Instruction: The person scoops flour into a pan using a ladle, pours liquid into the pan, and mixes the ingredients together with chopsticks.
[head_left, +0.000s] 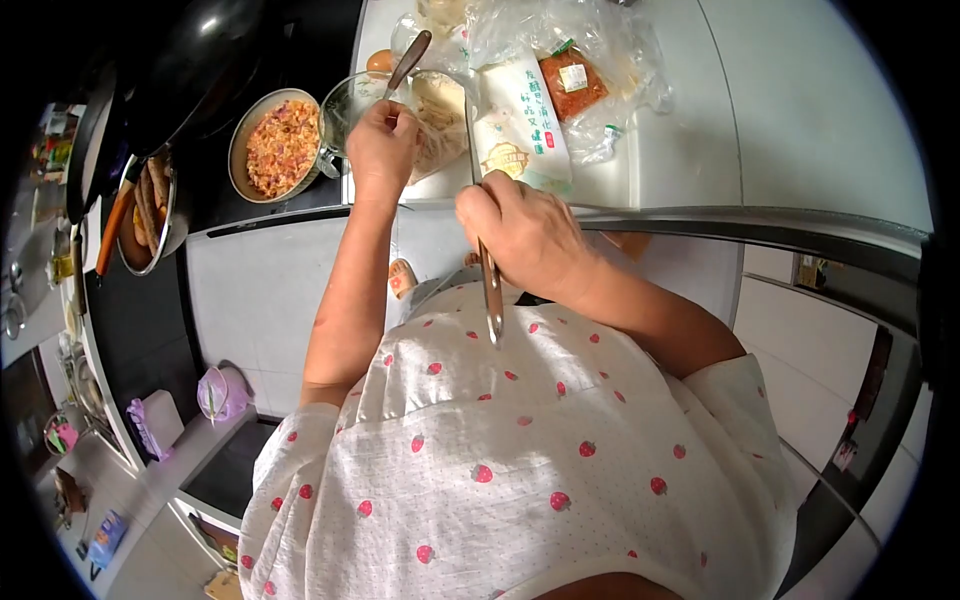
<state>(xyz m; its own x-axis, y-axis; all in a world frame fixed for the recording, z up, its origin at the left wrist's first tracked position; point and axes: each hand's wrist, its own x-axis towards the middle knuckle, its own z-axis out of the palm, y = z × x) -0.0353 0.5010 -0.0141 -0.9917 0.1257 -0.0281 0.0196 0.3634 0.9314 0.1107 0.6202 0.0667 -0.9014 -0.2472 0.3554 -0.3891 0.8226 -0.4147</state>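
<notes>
1. From the head camera, I use its picture as the clock face, with 12 at the top.
2. My right hand (525, 235), at 1 o'clock from the centre, has its fingers wrapped firmly around a knife (493, 300). The handle end points to 6 o'clock, and the thin blade, seen on its edge, goes to 12.
3. My left hand (382, 150), at 11 o'clock, has bent fingers near the lower end of a spoon handle (408, 62). I cannot tell if it grasps this handle.
4. Between 11 and 12 o'clock, just beside the left hand, there is some pale food (437, 105); its kind is not clear to me.
5. Just to the 3 o'clock side of the blade lies a white packet (522, 120) with green writing. Next to it, at 1 o'clock, is a red-orange pack (573, 85) with a label.
6. At 11 o'clock I see a glass bowl (343, 100) and, past it, an egg (380, 62).
7. At 10 o'clock, a bowl (233, 155) of chopped food (278, 148) stands on the dark surface (212, 208).
</notes>
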